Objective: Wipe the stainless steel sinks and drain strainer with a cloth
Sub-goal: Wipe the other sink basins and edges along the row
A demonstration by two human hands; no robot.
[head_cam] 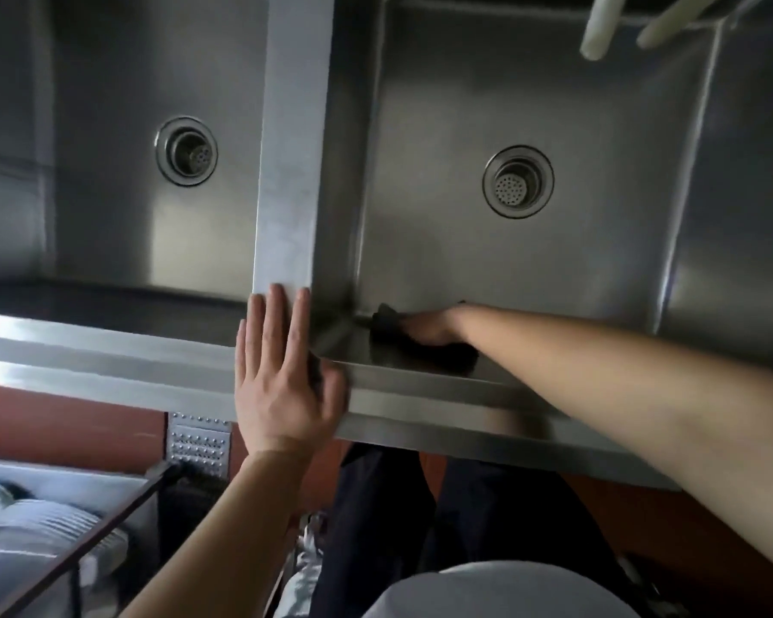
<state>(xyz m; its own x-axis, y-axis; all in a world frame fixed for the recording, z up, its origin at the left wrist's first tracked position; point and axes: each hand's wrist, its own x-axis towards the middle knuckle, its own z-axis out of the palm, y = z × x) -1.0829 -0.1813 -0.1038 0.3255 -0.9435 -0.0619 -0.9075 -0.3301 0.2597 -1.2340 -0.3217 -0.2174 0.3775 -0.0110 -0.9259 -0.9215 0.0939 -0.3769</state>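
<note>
Left sink: left of the divider; its strainer sat mid-floor, unattended

Left hand: flat on the divider's near end, fingers straight, gripping nothing; a sound brace for the reach

Cloth: dark, right of the divider, low on the right sink's near wall by the corner

Right hand: bunched the cloth; finger spread could not be told. Judged best worked with firm overlapping strokes out of the corner, then toward the right strainer, farther from the divider
</note>
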